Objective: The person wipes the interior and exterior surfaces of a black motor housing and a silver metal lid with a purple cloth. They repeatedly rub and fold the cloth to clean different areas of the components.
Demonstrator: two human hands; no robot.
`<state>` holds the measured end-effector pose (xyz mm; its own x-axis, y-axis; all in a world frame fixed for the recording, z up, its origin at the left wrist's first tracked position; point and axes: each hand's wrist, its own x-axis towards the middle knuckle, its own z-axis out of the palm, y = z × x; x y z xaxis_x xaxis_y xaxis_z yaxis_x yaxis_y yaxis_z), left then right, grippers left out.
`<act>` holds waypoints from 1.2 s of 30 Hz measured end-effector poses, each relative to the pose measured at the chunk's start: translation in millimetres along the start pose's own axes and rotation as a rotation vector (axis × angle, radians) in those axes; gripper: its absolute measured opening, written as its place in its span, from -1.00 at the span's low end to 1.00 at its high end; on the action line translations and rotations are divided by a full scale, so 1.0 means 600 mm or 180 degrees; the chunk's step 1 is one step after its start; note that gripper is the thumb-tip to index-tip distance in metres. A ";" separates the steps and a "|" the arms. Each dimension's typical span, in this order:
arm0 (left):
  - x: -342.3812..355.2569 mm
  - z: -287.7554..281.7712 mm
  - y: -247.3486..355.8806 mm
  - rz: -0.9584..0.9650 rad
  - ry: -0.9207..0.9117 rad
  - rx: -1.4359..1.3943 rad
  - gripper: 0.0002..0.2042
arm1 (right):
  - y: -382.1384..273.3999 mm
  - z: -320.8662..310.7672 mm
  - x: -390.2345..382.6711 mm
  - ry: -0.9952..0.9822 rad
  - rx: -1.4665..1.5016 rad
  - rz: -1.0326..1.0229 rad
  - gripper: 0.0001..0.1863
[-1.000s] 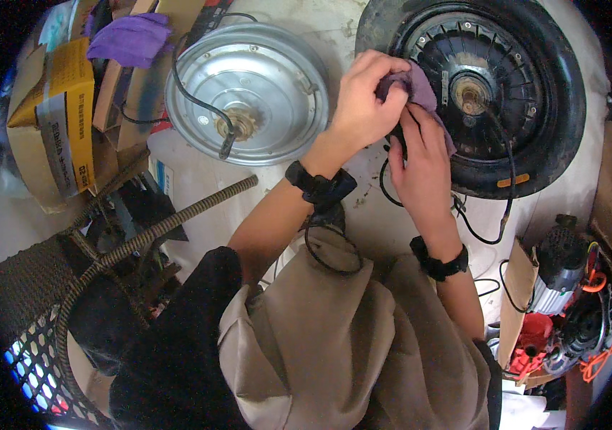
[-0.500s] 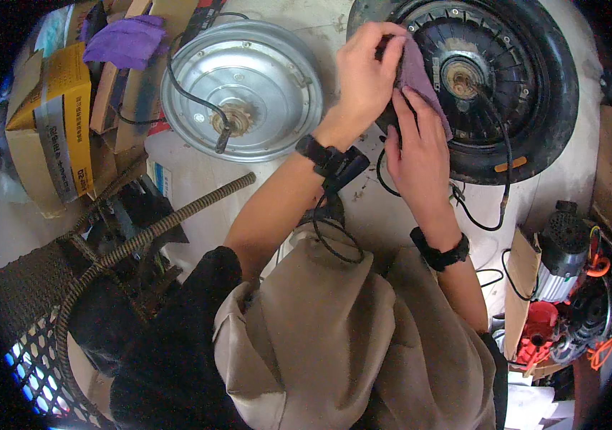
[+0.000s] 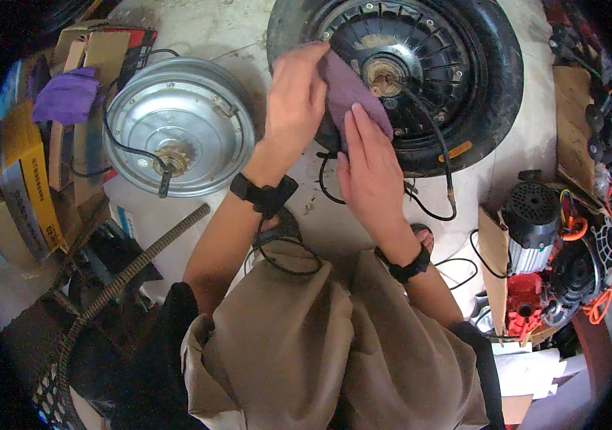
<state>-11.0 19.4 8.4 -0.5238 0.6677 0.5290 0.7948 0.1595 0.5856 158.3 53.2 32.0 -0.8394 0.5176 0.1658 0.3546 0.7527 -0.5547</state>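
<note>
A mauve cloth (image 3: 354, 92) lies over the left side of a black wheel (image 3: 488, 107), whose tyre surrounds a ribbed black hub. With my left hand (image 3: 293, 100) I grip the cloth's upper left edge. My right hand (image 3: 374, 168) rests on the cloth's lower part, fingers stretched out and the thumb slightly apart. To the right of the cloth, the hub's rusty axle (image 3: 381, 81) sticks up, and a black cable (image 3: 431, 118) runs from it. The tyre under the cloth is partly hidden by my hands.
A silver wheel hub (image 3: 141, 118) with its own cable lies to the left. Beyond it are cardboard boxes (image 3: 30, 179) and a purple cloth (image 3: 68, 95). A ribbed rod (image 3: 141, 261) slants beside my left arm. At right, a carton (image 3: 493, 251) stands beside a dark motor (image 3: 533, 208).
The whole view has shifted, so the wheels appear farther left. My left hand has flattened along the cloth's edge, and the cloth looks more spread out. My right hand stays on it.
</note>
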 end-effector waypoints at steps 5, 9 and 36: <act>-0.018 0.021 0.004 -0.0362 0.0295 -0.0211 -0.80 | -0.011 0.023 0.035 -0.0122 -0.0208 -0.0085 -0.36; -0.008 0.020 0.003 -0.0803 0.0313 -0.0778 -0.77 | 0.002 0.018 0.033 -0.0365 -0.0007 -0.0182 -0.32; 0.026 0.008 0.007 -0.0511 0.0204 -0.0431 -0.75 | -0.039 0.011 0.049 -0.0475 0.0115 -0.0019 -0.38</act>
<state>-14.2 33.9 16.1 -0.6621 0.5933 0.4578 0.6535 0.1581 0.7403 122.8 48.0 44.3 -0.8943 0.4450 0.0478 0.3366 0.7391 -0.5835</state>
